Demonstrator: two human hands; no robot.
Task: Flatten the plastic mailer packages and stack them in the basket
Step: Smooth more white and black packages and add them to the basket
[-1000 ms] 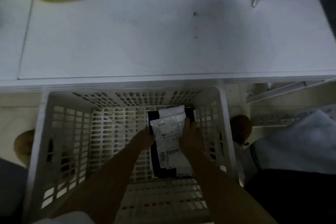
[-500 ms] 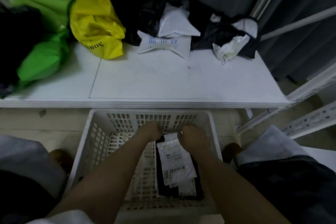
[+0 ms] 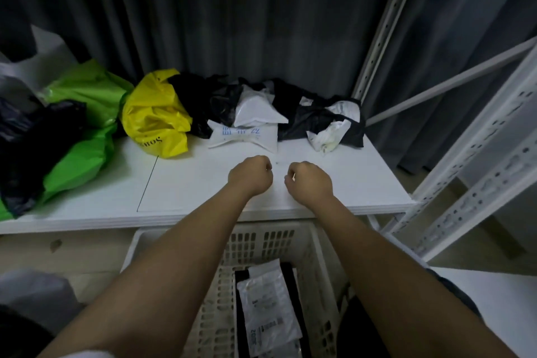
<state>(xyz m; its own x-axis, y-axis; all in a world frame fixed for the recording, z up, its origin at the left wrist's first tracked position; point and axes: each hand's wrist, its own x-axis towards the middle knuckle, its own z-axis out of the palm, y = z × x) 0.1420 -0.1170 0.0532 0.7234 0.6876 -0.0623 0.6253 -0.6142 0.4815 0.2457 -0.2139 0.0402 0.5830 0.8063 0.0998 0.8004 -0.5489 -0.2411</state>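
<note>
Over the white table (image 3: 200,195), my left hand (image 3: 251,174) and my right hand (image 3: 309,180) hover side by side with fingers curled under, holding nothing. Just beyond them lies a crumpled white mailer with blue print (image 3: 244,136), with another white mailer (image 3: 255,110) and black mailers (image 3: 203,99) piled behind it. A crumpled white-and-black mailer (image 3: 334,131) sits at the back right. Below the table's front edge stands the white basket (image 3: 316,241). Inside it a flat white mailer (image 3: 270,308) rests on a black one (image 3: 287,269).
A yellow bag (image 3: 154,116) and green bags (image 3: 84,151) with a black bag (image 3: 35,131) crowd the table's left side. A white perforated metal rack (image 3: 479,168) stands at the right. Dark curtains (image 3: 232,23) hang behind the table.
Both hands have let go of the white mailer in the basket and risen forward over the table. The view has tilted up from the basket to the pile.
</note>
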